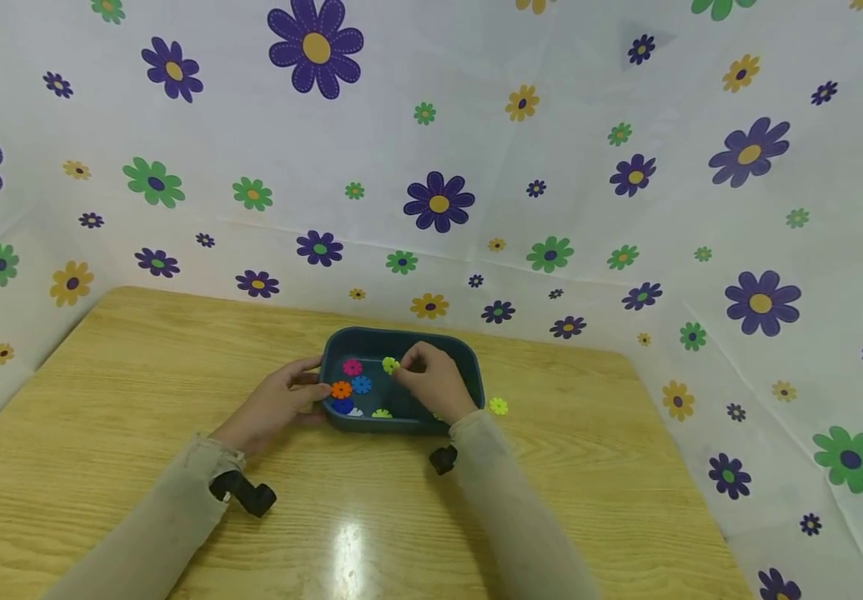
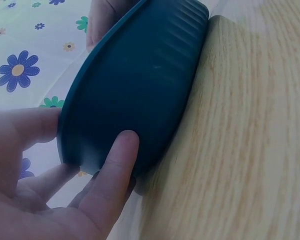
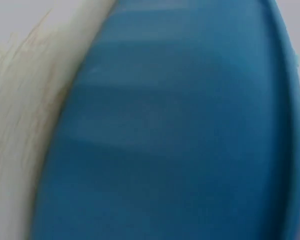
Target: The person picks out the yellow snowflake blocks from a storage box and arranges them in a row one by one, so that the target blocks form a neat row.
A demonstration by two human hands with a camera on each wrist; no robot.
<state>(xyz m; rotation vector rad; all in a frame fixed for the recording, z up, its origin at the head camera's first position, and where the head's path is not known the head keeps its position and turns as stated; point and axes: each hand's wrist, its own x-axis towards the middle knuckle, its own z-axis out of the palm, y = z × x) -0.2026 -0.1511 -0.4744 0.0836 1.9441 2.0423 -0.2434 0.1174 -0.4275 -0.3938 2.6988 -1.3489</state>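
A dark teal plastic basin (image 1: 408,426) stands on the table with several small flower-shaped plastic discs inside. My left hand (image 1: 283,402) grips its left end, the thumb at the rim and fingertips against the outer wall, as the left wrist view shows on the basin (image 2: 135,85). Over the basin, my right hand (image 1: 437,382) pinches a yellow-green disc (image 1: 389,365) between thumb and fingers. Near the left end lie a pink disc (image 1: 352,367), an orange disc (image 1: 341,389), a light blue disc (image 1: 361,384) and a dark blue disc (image 1: 343,406). The basin's side (image 3: 165,115) fills the right wrist view, hiding the pinch.
One yellow-green disc (image 1: 499,406) lies on the wooden table (image 1: 589,467) just right of the basin. A white cloth (image 1: 371,133) printed with flowers hangs behind the table and along both sides.
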